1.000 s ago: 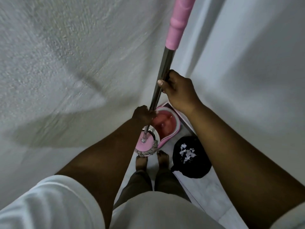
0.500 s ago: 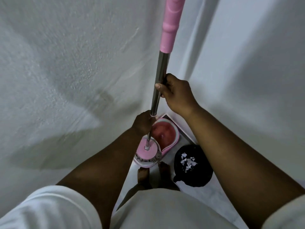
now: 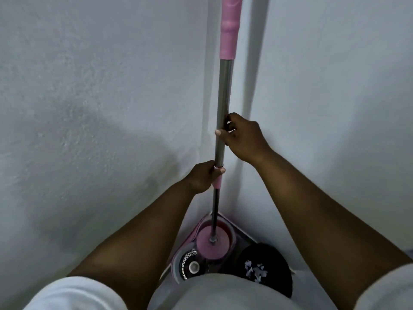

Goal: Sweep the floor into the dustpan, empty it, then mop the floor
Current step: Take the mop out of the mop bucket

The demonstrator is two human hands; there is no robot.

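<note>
Mopping stage, by the look of it: both hands — left hand (image 3: 202, 177), right hand (image 3: 242, 136) — gripping the upright mop pole (image 3: 224, 95), mop head (image 3: 212, 242) in the bucket (image 3: 192, 237) (corner spot), lift-out to the floor likely next.

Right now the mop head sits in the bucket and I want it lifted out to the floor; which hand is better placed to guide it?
Probably left. The left hand grips the pink collar low on the steel mop pole, nearer the round pink mop head; the right hand holds higher.
</note>
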